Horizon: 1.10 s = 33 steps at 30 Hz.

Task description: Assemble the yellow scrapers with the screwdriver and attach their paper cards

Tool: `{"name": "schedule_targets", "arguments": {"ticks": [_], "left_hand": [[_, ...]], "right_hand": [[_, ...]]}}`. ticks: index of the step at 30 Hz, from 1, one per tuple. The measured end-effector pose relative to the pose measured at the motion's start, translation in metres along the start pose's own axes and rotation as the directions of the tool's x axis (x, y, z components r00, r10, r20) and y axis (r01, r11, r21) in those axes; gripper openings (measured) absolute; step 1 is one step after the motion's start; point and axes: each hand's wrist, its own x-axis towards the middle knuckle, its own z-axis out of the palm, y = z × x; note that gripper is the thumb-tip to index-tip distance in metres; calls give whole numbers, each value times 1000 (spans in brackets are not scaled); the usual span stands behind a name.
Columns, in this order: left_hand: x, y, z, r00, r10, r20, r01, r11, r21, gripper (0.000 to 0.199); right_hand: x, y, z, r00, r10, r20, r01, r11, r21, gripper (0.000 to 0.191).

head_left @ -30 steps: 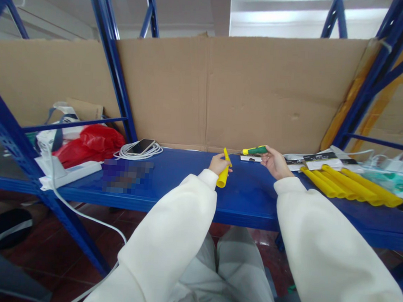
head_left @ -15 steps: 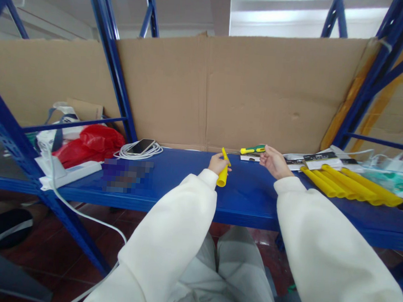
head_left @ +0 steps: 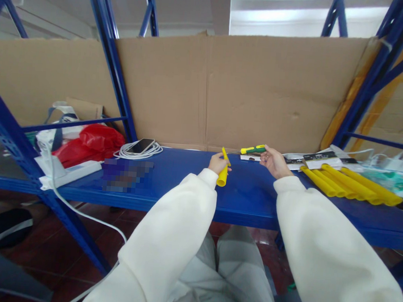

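Note:
My left hand [head_left: 217, 163] is wrapped round a yellow tube [head_left: 222, 177], whose open end faces me over the blue shelf [head_left: 182, 168]. A screwdriver with a yellow and green handle [head_left: 253, 149] lies almost level, its thin shaft pointing left toward the top of the tube. The end of its handle is pinched in the fingertips of my right hand [head_left: 273, 161]. Whether the shaft's tip touches the tube is too small to tell. Several more yellow tubes [head_left: 352, 185] lie side by side to the right of my right hand.
At the left are a phone [head_left: 141, 146] on a coiled white cable, a red bag [head_left: 97, 143] and a white power strip [head_left: 77, 171]. A cardboard sheet [head_left: 248, 89] stands behind the shelf. Black-and-white boxes [head_left: 321, 159] lie behind the tubes. Part of a seated person shows lower left.
The screwdriver handle has turned slightly in my right hand and shows a different mix of yellow and green. My left hand and the tube have not visibly moved.

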Motion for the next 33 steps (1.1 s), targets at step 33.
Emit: {"name": "schedule_targets", "arguments": {"ticks": [33], "left_hand": [[-2, 1, -1, 1000, 19, 19, -20, 1000, 21, 60]], "right_hand": [[-3, 1, 3, 997, -82, -10, 81, 996, -26, 39]]}}
